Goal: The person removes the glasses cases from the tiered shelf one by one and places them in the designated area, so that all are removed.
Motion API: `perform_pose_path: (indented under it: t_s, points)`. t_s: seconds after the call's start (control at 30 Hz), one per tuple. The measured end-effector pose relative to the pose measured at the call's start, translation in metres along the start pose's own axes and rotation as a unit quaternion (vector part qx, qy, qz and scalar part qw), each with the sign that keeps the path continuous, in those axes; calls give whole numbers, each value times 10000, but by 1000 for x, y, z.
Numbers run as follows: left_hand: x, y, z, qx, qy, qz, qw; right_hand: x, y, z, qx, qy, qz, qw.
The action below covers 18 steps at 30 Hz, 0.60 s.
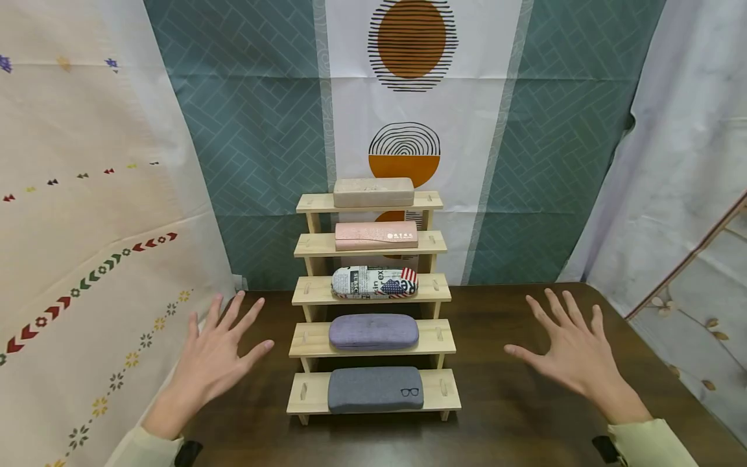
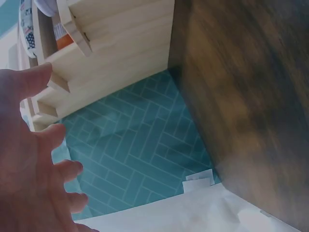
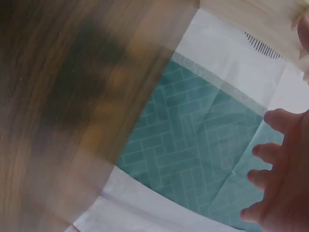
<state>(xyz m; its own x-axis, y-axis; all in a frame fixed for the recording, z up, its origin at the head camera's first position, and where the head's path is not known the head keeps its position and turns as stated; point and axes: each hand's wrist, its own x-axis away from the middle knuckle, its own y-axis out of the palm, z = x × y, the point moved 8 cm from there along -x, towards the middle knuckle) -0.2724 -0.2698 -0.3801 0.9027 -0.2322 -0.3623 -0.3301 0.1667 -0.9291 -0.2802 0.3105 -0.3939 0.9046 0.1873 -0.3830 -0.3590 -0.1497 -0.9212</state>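
Note:
Fingers spread, my left hand (image 1: 213, 357) hovers left of a stepped wooden rack (image 1: 303, 392), holding nothing. My right hand (image 1: 574, 350) is likewise spread and bare on the rack's right side. Each shelf carries one glasses case. From top to bottom they are a beige case (image 1: 373, 193), a pink case (image 1: 376, 236), a newsprint-and-flag patterned case (image 1: 375, 283), a lavender case (image 1: 373, 331) and a grey case (image 1: 375, 390) with a glasses drawing. Neither hand touches the rack or a case. In the left wrist view the rack's side (image 2: 130, 38) shows beyond the thumb.
The rack stands on a dark brown wooden table (image 1: 502, 415). Behind it hangs a teal and white curtain (image 1: 257, 149) with orange circles. A patterned cream cloth (image 1: 87, 214) closes the left side, and a white cloth (image 1: 688, 194) the right.

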Motion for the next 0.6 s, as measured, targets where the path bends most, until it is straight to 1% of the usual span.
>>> perform_pose_path:
  t_s: [0.3, 0.5, 0.6]
  points:
    - [5, -3, 13, 47, 248, 272, 9993, 10, 0, -14, -101, -80, -113, 9999]
    - [8, -6, 25, 238, 312, 351, 9986, 18, -4, -30, -251, -294, 115, 9992]
    - [8, -7, 31, 318, 399, 456, 9977, 21, -8, -41, -345, -427, 214, 9983]
